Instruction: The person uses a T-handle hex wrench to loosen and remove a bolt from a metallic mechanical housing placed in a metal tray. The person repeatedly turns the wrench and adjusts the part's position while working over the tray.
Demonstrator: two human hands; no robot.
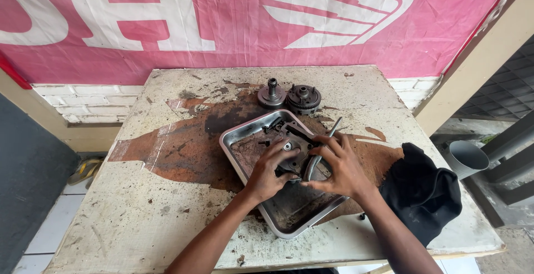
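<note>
Hands at work over metal tray (239,140) on stained desk (139,207).
Left hand (267,171) curled around dark engine part (292,160) inside tray; right hand (339,168) closed on grey metal tool (320,154), tip angled up past tray rim. Two round gear assemblies (289,97) just behind tray; black cloth (423,190) near right edge.

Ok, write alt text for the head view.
Two bare hands, left hand and right hand, grip a greasy metal engine part and a metal tool over a dirty steel tray. Two gear assemblies and a black cloth lie on the stained table.
</note>
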